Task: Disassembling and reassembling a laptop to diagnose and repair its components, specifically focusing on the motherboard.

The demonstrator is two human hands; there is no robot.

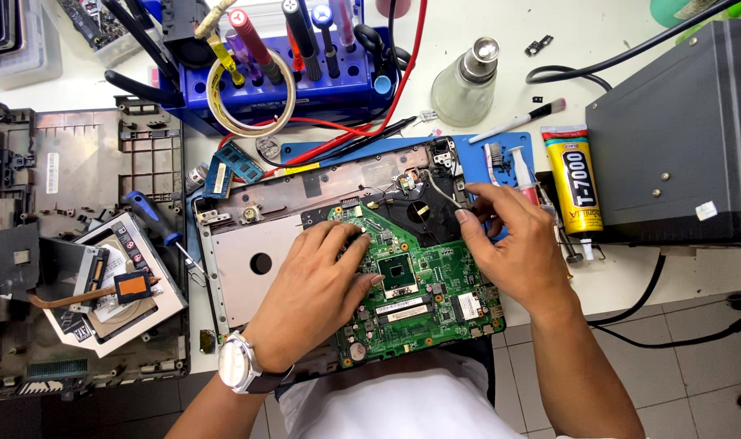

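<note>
Your left hand (318,280) lies flat and open on the green motherboard (419,284), which sits in the laptop base (248,260) at the counter's front edge. The grip of your right hand (513,248) is pinched together on a thin wire (440,193) by the black fan (423,213). If you pull too hard, I think the wire may tear, or the board may shift toward the edge.

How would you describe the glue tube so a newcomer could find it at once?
Start at the big dark grey box on the right of the white bench. Against its left side lies the glue tube, nozzle toward the bench edge. It alone is yellow with a black cap end.
</note>
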